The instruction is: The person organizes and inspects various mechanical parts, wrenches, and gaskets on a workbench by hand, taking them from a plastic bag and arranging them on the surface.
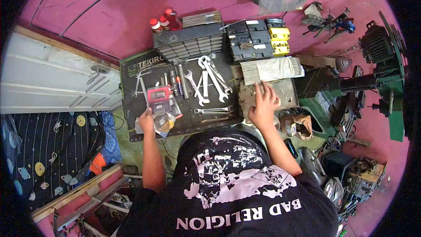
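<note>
Head view showed a small clear plastic packet (164, 123) holding a round metal part, on the black tool mat (130, 94). The left hand (146, 120) was pinching its edge. The packet looked light and slippery, so gripping around the part seemed safer. The right hand (263, 105) lay open and flat on a grey flat metal plate (286, 90).

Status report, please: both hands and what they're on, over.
Left hand grips clear packet over tool tray. Right hand open, flat on grey plates. Wrenches lie between, untouched.

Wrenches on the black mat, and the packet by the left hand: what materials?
Wrenches: likely steel, bright chrome-like finish; they glint silver against the dark mat. Packet at the left hand: seemingly clear plastic film; glossy, with a round part showing through.
</note>
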Demonstrator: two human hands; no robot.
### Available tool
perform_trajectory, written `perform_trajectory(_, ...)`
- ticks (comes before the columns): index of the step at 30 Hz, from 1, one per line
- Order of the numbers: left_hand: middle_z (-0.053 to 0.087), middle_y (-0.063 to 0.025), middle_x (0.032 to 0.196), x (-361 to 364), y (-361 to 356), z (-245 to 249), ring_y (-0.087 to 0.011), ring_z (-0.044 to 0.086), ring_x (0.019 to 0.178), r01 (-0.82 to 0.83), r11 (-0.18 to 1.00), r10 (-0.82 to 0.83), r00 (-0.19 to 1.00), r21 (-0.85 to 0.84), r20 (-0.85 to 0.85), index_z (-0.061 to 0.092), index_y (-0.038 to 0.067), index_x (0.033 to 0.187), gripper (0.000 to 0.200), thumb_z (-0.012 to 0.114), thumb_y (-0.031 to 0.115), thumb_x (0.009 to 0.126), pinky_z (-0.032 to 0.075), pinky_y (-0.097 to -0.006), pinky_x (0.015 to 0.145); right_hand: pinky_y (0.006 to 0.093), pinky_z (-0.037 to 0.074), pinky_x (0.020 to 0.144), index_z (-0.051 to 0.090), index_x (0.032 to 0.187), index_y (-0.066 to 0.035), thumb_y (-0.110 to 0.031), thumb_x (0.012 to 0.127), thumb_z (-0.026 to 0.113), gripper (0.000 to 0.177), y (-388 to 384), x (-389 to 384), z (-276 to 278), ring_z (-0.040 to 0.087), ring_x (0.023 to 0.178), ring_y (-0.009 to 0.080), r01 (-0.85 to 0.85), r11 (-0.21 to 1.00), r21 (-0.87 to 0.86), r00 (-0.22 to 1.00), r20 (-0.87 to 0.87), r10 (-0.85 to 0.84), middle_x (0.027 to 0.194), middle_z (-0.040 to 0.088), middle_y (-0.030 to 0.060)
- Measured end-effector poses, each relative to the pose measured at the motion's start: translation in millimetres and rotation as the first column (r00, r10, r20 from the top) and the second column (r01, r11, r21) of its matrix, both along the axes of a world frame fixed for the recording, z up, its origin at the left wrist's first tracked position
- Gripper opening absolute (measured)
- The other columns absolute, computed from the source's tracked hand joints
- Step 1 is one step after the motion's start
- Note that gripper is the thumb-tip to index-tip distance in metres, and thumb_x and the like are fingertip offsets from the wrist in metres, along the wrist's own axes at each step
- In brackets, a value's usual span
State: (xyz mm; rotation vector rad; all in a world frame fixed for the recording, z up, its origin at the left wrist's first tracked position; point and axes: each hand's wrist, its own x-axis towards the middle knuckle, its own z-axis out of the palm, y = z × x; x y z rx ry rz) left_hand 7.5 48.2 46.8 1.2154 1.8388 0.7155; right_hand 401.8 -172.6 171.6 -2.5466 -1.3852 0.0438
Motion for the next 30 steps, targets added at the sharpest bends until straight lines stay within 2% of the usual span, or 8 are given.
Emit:
perform_trajectory(3, 0.067, -0.0044, 0.076, -23.0, 19.6, -20.2, -0.0117, 0.055, 0.07, -0.092, 0.989, 0.087, 0.995, 0.12, 0.047, 0.072, -0.008, 0.094, 0.034, 0.069, 0.026, 0.093, 0.045, -0.0318, 0.066, 0.0583, 0.019, 0.109, 0.044, 0.144, -0.019, -0.009, 0.065, 0.068, 0.083, 31.9, -33.7, -7.8, 0.033, 0.138, 0.0304, -0.19, 0.978, 0.084, 0.981, 0.043, 0.187, 0.149, 0.039, 0.0072)
perform_trajectory(9, 0.073, -0.0113, 0.085, -54.5, 73.2, -77.3, -0.0163, 0.061, 0.075, -0.218, 0.974, 0.205, 0.963, 0.059, 0.173, 0.073, -0.008, 0.097, 0.039, 0.067, 0.03, 0.095, 0.047, -0.0341, 0.075, 0.0655, 0.027, 0.106, 0.056, 0.133, -0.014, -0.024, 0.079, 0.072, 0.057, 118.7, -113.3, -51.7, 0.05, 0.12, 0.0285, -0.502, 0.864, -0.032, 0.859, -0.139, 0.493, 0.12, 0.061, 0.0063)
perform_trajectory(11, 0.074, -0.0141, 0.088, -64.4, 86.5, -85.4, -0.0188, 0.063, 0.077, -0.23, 0.973, 0.228, 0.97, 0.018, 0.085, 0.073, -0.008, 0.098, 0.043, 0.066, 0.034, 0.095, 0.048, -0.0363, 0.077, 0.0669, 0.029, 0.104, 0.052, 0.138, -0.015, -0.029, 0.081, 0.072, 0.062, 148.9, -133.4, -93.4, 0.051, 0.119, 0.0298, -0.555, 0.807, -0.2, 0.831, -0.187, 0.524, 0.124, 0.059, 0.0097)
perform_trajectory(13, 0.074, -0.0141, 0.088, -63.7, 88.1, -74.4, -0.0203, 0.065, 0.079, -0.173, 0.982, 0.176, 0.984, 0.08, -0.022, 0.073, -0.006, 0.099, 0.046, 0.065, 0.039, 0.095, 0.048, -0.0373, 0.079, 0.0664, 0.029, 0.104, 0.051, 0.139, -0.016, -0.033, 0.081, 0.072, 0.064, 169.8, -150.9, -138.6, 0.052, 0.118, 0.0302, -0.526, 0.826, -0.2, 0.85, -0.162, 0.502, 0.123, 0.059, 0.0106)
perform_trajectory(19, 0.073, -0.0129, 0.095, -103.4, 90.2, -81.7, -0.0187, 0.065, 0.084, -0.146, 0.985, 0.134, 0.982, 0.089, 0.133, 0.071, -0.006, 0.105, 0.035, 0.065, 0.028, 0.096, 0.049, -0.0336, 0.081, 0.0642, 0.032, 0.102, 0.055, 0.132, -0.02, -0.032, 0.081, 0.073, 0.056, 195.0, -157.8, -183.6, 0.053, 0.116, 0.0292, -0.437, 0.885, -0.162, 0.897, 0.0, 0.443, 0.115, 0.06, 0.0088)
perform_trajectory(25, 0.073, -0.0144, 0.089, -142.7, 94.8, -86.9, -0.0234, 0.067, 0.078, -0.154, 0.978, 0.162, 0.985, 0.142, -0.05, 0.071, -0.003, 0.105, 0.027, 0.068, 0.022, 0.092, 0.05, -0.0358, 0.074, 0.0649, 0.03, 0.106, 0.059, 0.126, -0.022, -0.028, 0.082, 0.071, 0.046, 191.6, -143.7, -146.3, 0.046, 0.123, 0.029, -0.356, 0.898, -0.258, 0.933, -0.039, 0.359, 0.121, 0.058, 0.0104)
perform_trajectory(27, 0.071, -0.0172, 0.096, -138.5, 91.0, -68.0, -0.0313, 0.067, 0.09, -0.027, 0.994, 0.063, 0.934, 0.107, -0.352, 0.067, 0.0, 0.112, 0.033, 0.071, 0.021, 0.088, 0.05, -0.0411, 0.08, 0.0648, 0.03, 0.107, 0.056, 0.132, -0.023, -0.029, 0.082, 0.071, 0.052, 194.8, -157.2, -143.8, 0.044, 0.126, 0.0292, -0.319, 0.921, -0.223, 0.947, -0.04, 0.318, 0.13, 0.052, 0.011)
perform_trajectory(30, 0.052, -0.021, 0.135, -91.4, 73.6, -38.0, -0.0423, 0.047, 0.122, 0.204, 0.95, 0.004, 0.752, 0.238, -0.66, 0.05, 0.007, 0.135, 0.06, 0.073, 0.022, 0.081, 0.039, -0.0532, 0.097, 0.0648, 0.029, 0.108, 0.044, 0.144, -0.025, -0.032, 0.08, 0.074, 0.071, 205.8, -177.6, -143.0, 0.041, 0.131, 0.0306, -0.376, 0.904, -0.204, 0.927, -0.084, 0.366, 0.141, 0.046, 0.0092)
